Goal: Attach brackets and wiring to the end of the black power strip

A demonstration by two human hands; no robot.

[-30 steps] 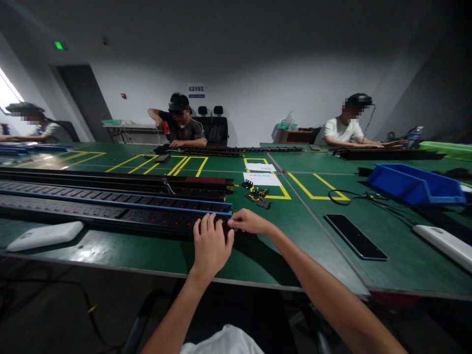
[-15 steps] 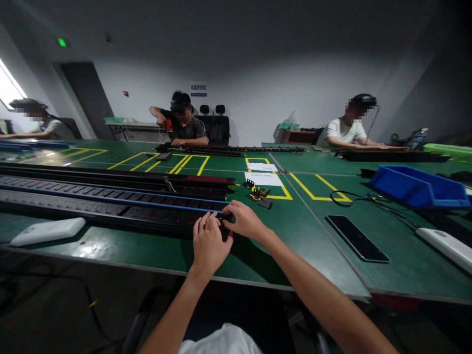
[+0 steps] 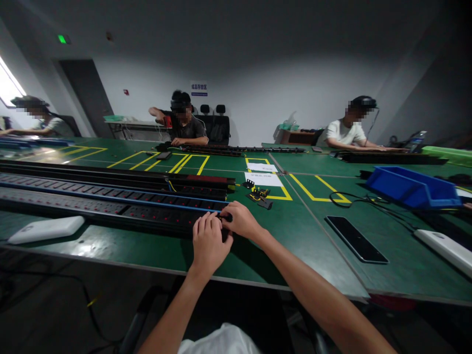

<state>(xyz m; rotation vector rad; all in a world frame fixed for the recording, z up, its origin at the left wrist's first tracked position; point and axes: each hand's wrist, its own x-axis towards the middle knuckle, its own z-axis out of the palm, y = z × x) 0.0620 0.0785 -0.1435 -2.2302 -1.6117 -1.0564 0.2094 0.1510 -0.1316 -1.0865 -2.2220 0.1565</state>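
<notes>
you have both hands at the right end of the near black strip [image 3: 158, 216], which lies lengthwise along the green desk [image 3: 295, 260], its upper face dotted with red. your left hand [image 3: 209, 246] is partly open, fingers bent over the strip's top and thumb near its end; whether it grips or only rests, i cannot tell. your right hand [image 3: 241, 220] is nearly closed, thumb and fingertips pinching a small dark piece [image 3: 226, 217] at that end. the fingers cover most of it, so how it sits against the strip is hidden.

the step in hand looks like close fingertip work at the strip's end, the left hand steadying, the right handling the piece. the next move, i judge, calls for a still strip and a light, well-aligned right pinch. black and yellow parts [image 3: 260, 196] lie beyond your right hand, near a white paper sheet [image 3: 263, 179].
</notes>
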